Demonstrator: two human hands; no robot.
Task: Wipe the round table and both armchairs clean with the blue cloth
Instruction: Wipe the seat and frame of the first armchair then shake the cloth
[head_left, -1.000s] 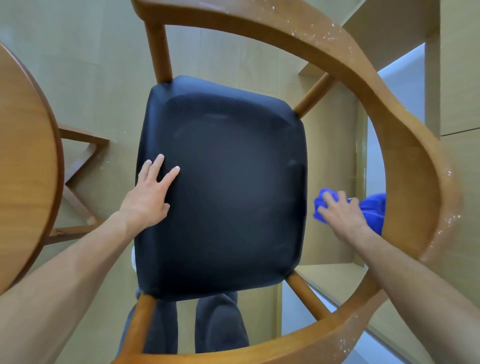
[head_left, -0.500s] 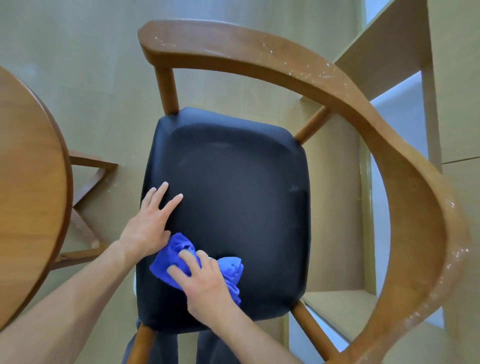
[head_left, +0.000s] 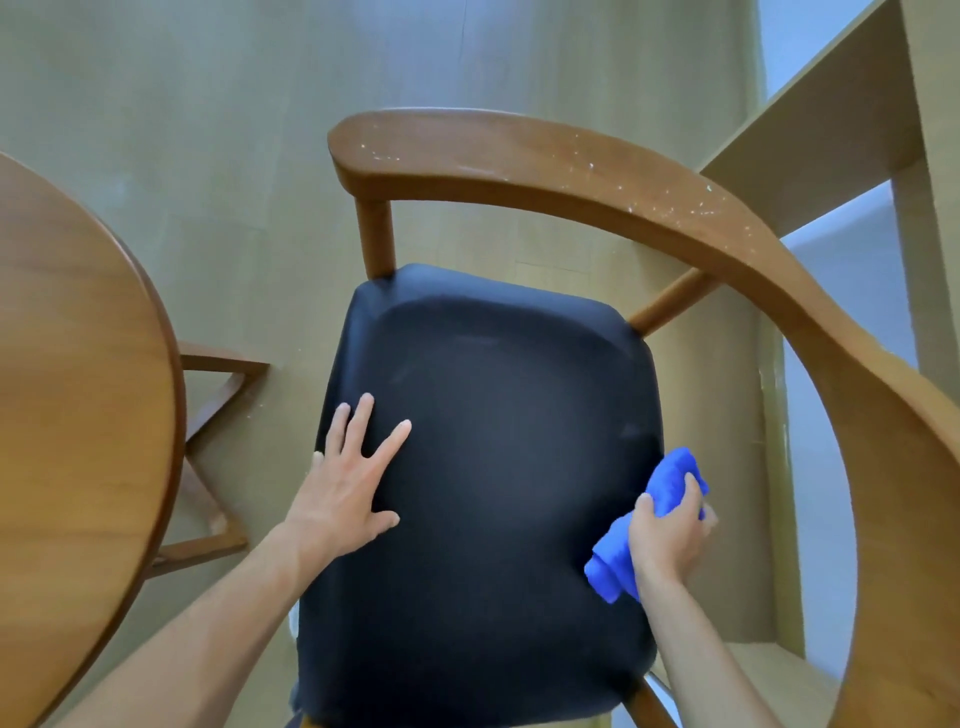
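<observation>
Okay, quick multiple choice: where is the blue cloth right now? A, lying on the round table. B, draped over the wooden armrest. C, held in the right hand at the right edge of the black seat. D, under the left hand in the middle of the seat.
C: the right hand grips the bunched blue cloth at the right edge of the black seat, while the left hand lies flat on the seat with nothing under it.
</observation>
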